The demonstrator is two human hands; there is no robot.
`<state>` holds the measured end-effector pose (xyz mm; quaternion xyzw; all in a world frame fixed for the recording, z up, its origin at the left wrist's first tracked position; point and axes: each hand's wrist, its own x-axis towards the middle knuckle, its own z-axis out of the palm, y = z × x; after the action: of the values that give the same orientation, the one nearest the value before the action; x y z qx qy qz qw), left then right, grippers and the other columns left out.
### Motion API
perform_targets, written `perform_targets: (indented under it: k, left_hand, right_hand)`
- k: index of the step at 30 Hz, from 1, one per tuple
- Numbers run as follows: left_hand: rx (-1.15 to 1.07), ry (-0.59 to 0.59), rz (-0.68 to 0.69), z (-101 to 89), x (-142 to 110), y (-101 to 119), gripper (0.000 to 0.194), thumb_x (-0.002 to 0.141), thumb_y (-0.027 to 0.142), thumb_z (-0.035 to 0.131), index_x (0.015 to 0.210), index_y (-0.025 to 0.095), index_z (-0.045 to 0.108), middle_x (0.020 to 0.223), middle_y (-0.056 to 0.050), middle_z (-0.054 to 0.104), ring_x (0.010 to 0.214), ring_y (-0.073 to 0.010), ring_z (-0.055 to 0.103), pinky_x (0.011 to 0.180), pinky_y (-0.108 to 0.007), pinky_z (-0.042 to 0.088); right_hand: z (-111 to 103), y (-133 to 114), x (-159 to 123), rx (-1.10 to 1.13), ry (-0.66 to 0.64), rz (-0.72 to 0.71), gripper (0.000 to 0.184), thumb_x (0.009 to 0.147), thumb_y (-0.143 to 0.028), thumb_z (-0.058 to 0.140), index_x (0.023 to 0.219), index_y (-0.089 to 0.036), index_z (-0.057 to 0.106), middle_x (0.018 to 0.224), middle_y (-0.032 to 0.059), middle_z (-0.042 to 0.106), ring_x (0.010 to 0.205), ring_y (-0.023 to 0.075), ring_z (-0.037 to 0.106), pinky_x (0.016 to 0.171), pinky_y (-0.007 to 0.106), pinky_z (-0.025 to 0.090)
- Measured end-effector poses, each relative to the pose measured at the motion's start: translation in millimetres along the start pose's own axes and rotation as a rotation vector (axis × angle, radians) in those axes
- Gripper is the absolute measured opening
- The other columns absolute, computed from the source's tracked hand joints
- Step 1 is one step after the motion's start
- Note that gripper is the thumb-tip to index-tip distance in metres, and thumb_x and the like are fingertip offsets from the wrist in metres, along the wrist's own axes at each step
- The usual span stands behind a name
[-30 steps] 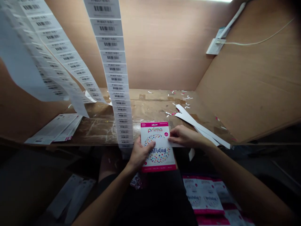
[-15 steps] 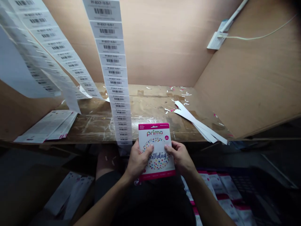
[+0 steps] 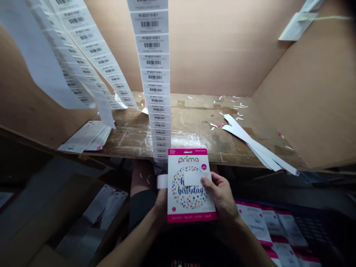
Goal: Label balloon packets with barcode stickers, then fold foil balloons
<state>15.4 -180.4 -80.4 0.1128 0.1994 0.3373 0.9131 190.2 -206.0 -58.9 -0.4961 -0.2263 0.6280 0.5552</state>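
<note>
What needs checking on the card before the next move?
Card grip: ok, left hand at its left edge, right hand on its front.
White patch: ok, sits over the lettering above "birthday".
Patch stuck flat: cannot tell, right thumb at its edge.
Barcode strip: not ok, its lower end hangs against the card's top-left corner.
White tab at left edge: cannot tell what it attaches to.
Stacked cards: ok, in view at lower right.
</note>
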Motion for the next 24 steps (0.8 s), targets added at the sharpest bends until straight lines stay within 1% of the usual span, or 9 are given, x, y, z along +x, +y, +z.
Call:
perform_targets:
  k: [2, 4, 7, 9, 13, 16, 18, 20, 24]
  left_hand:
    - [-0.013, 0.1, 0.036, 2.0, -6, 1, 0.064, 0.092, 0.052, 0.065, 0.144, 0.015, 0.058, 0.13, -0.02, 0.072, 0.123, -0.0429, 0.066, 0.107, -0.063, 0.048]
    - [0.05, 0.275, 0.136, 4.8, -12, 0, 0.063, 0.092, 0.054, 0.066, 0.141, 0.014, 0.061, 0.125, -0.02, 0.074, 0.119, -0.0417, 0.069, 0.104, -0.059, 0.052]
    - [0.271, 0.54, 0.318, 6.7, -15, -1, 0.068, 0.088, 0.063, 0.071, 0.129, 0.01, 0.067, 0.115, -0.021, 0.077, 0.112, -0.0403, 0.072, 0.096, -0.05, 0.058]
    - [0.429, 0.609, 0.393, 5.0, -15, -2, 0.072, 0.084, 0.069, 0.071, 0.122, 0.008, 0.069, 0.111, -0.021, 0.078, 0.108, -0.039, 0.074, 0.092, -0.045, 0.06]
    - [0.587, 0.566, 0.411, -1.6, -15, 0, 0.069, 0.082, 0.07, 0.072, 0.117, 0.01, 0.071, 0.109, -0.018, 0.079, 0.103, -0.0363, 0.075, 0.09, -0.042, 0.06]
    - [0.558, 0.502, 0.374, -3.6, -20, 3, 0.068, 0.085, 0.068, 0.072, 0.121, 0.011, 0.07, 0.108, -0.019, 0.079, 0.103, -0.0365, 0.075, 0.09, -0.044, 0.06]
    - [0.512, 0.411, 0.312, -3.1, -24, 5, 0.065, 0.086, 0.061, 0.074, 0.129, 0.013, 0.066, 0.11, -0.018, 0.079, 0.103, -0.0357, 0.075, 0.091, -0.045, 0.06]
    - [0.488, 0.354, 0.271, -2.1, -26, 5, 0.063, 0.086, 0.053, 0.079, 0.133, 0.015, 0.064, 0.112, -0.017, 0.079, 0.102, -0.0343, 0.076, 0.092, -0.045, 0.06]
    - [0.456, 0.401, 0.303, -1.6, -25, 2, 0.058, 0.085, 0.049, 0.08, 0.129, 0.014, 0.066, 0.107, -0.016, 0.08, 0.097, -0.0332, 0.077, 0.089, -0.045, 0.062]
  right_hand:
    - [-5, 6, 3, -0.067, 0.049, -0.022, 0.045, 0.071, -0.05, 0.092, 0.094, -0.015, 0.074, 0.091, 0.0106, 0.08, 0.072, 0.0282, 0.075, 0.068, 0.039, 0.063]
    - [-7, 13, 7, -0.112, 0.076, -0.032, 0.046, 0.07, -0.052, 0.092, 0.09, -0.015, 0.073, 0.087, 0.0093, 0.079, 0.07, 0.0261, 0.074, 0.066, 0.036, 0.062]
    - [-8, 22, 11, -0.168, 0.067, -0.054, 0.046, 0.071, -0.054, 0.09, 0.09, -0.016, 0.071, 0.083, 0.0071, 0.078, 0.069, 0.0241, 0.072, 0.064, 0.033, 0.06]
    - [-7, 26, 11, -0.205, 0.032, -0.073, 0.045, 0.074, -0.054, 0.088, 0.093, -0.017, 0.071, 0.087, 0.0074, 0.078, 0.073, 0.0243, 0.072, 0.066, 0.034, 0.061]
    - [-7, 26, 10, -0.29, -0.004, -0.135, 0.041, 0.079, -0.053, 0.085, 0.096, -0.017, 0.072, 0.095, 0.0084, 0.078, 0.083, 0.0263, 0.073, 0.071, 0.034, 0.061]
    - [-8, 27, 10, -0.262, -0.044, -0.116, 0.042, 0.08, -0.052, 0.085, 0.1, -0.018, 0.072, 0.1, 0.0088, 0.079, 0.087, 0.0274, 0.074, 0.074, 0.036, 0.062]
    - [-10, 28, 11, -0.218, -0.065, -0.094, 0.043, 0.079, -0.052, 0.086, 0.101, -0.018, 0.071, 0.101, 0.0092, 0.079, 0.086, 0.0272, 0.075, 0.076, 0.037, 0.062]
    - [-11, 30, 11, -0.181, -0.081, -0.084, 0.043, 0.078, -0.051, 0.087, 0.1, -0.018, 0.07, 0.102, 0.0095, 0.079, 0.086, 0.0267, 0.075, 0.077, 0.037, 0.062]
    - [-11, 31, 9, -0.094, -0.14, -0.037, 0.045, 0.079, -0.046, 0.088, 0.11, -0.02, 0.068, 0.109, 0.0096, 0.078, 0.087, 0.0274, 0.076, 0.077, 0.041, 0.064]
